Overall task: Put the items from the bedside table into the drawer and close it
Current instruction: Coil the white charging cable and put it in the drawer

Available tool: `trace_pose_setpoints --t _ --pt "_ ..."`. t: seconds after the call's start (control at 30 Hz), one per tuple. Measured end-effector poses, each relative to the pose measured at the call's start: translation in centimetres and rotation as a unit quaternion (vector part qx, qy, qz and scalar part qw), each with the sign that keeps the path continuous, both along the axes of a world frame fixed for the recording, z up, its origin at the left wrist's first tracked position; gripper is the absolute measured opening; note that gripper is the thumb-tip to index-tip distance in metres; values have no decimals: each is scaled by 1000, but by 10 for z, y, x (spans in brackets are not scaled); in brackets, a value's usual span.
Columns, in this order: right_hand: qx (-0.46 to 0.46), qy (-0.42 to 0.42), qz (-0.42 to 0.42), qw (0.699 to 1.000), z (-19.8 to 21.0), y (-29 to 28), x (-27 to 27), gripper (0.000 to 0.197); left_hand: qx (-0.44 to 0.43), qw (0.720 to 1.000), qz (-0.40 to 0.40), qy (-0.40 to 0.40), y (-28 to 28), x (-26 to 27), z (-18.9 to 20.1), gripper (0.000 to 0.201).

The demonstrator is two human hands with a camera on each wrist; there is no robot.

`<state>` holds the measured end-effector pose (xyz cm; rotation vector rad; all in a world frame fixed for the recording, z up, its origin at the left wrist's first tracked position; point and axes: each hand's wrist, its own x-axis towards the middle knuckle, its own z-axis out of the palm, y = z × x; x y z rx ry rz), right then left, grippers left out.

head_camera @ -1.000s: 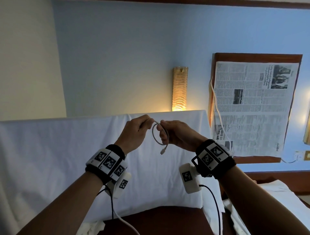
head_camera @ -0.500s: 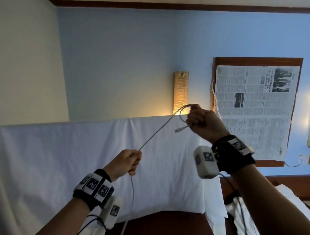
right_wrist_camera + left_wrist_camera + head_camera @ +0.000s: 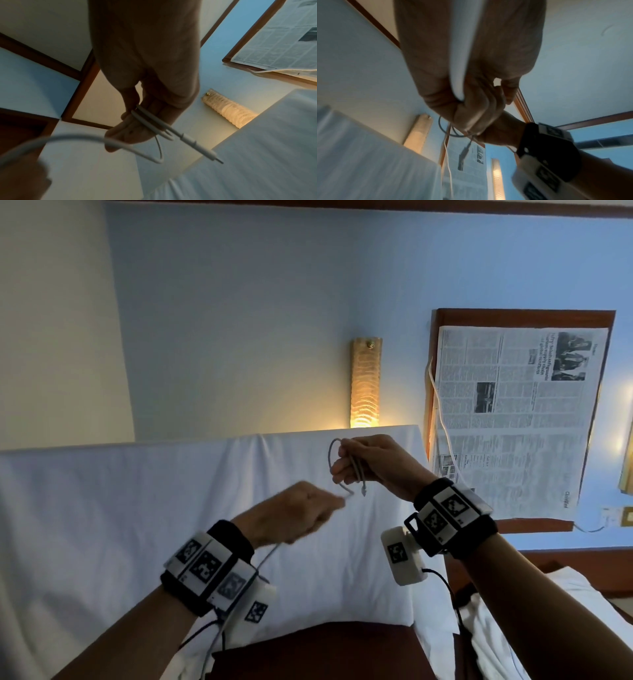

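White pillow (image 3: 102,508) behind both hands; right hand (image 3: 371,462) pinching 2 gathered loops of white cable (image 3: 331,455), plug dangling below; left hand (image 3: 291,517), blurred, curled on the trailing length nearby; coiling unfinished, drawer unseen, stowing and closing apparently still pending.

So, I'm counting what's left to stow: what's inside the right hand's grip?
The right hand holds several loops of thin white charging cable, its plug end sticking out. Anything deeper in the palm is hidden by the fingers.
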<state>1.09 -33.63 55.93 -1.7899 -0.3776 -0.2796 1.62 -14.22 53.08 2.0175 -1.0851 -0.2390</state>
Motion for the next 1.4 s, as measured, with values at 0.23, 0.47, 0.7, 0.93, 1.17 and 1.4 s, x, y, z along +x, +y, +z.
trace_pose_setpoints --t 0.23,0.47,0.7,0.93,1.17,1.4 --pt "-42 -19 9 999 -2 3 1 35 -124 991 9 -56 3 10 21 48" --pt "-11 1 86 996 -10 16 4 29 -251 956 93 -122 2 31 23 44" --pt "59 48 115 990 -15 19 6 34 -256 943 163 -136 2 54 13 43" --pt "117 76 151 979 -17 23 9 33 -269 941 184 -88 0 64 3 44" --pt "252 91 224 937 -17 18 17 27 -238 955 161 -72 5 70 -7 42" --pt "444 89 205 868 -9 -9 30 29 -159 982 75 67 23 69 -38 31"
